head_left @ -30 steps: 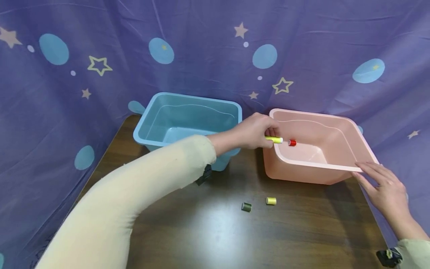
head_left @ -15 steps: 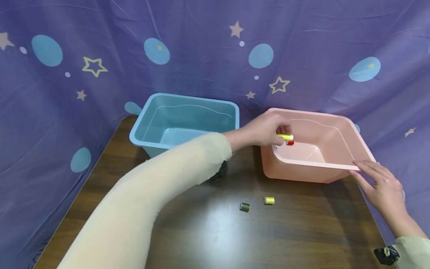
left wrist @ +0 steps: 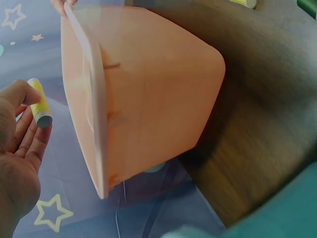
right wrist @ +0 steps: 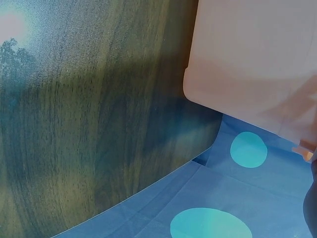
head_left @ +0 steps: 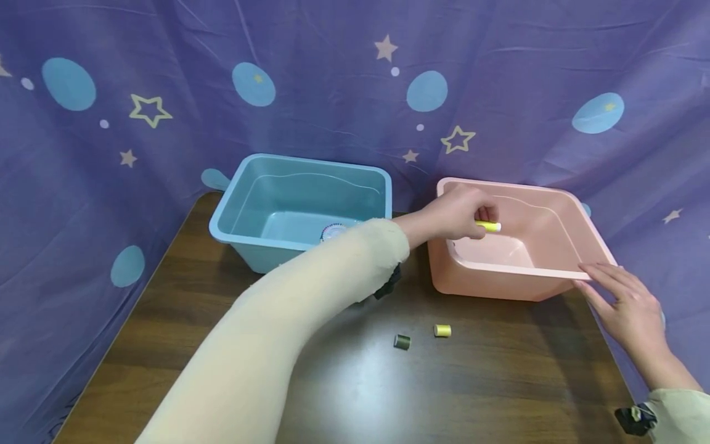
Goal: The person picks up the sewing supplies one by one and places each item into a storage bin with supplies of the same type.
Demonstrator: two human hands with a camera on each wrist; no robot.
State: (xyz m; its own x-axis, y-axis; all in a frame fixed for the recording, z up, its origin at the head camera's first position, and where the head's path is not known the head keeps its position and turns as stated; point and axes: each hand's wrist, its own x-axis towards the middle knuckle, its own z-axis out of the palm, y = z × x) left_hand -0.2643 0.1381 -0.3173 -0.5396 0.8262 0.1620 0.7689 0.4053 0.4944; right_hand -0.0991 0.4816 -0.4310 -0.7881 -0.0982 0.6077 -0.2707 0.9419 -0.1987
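The left hand [head_left: 461,213], its arm stretched rightward, pinches a yellow spool [head_left: 489,226] over the left of the pink bin [head_left: 493,283] — the right hand [head_left: 632,308], well apart, grips that bin's near right corner. The left wrist view adds the spool's grey end; the head view, a round item [head_left: 331,232] inside the blue bin [head_left: 261,242].

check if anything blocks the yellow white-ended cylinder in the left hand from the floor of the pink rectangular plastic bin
Nothing visible does. The left hand holds the yellow white-ended cylinder over the opening of the pink rectangular plastic bin, and no lid shows. The hand hides part of the inside, so I can't judge that patch.
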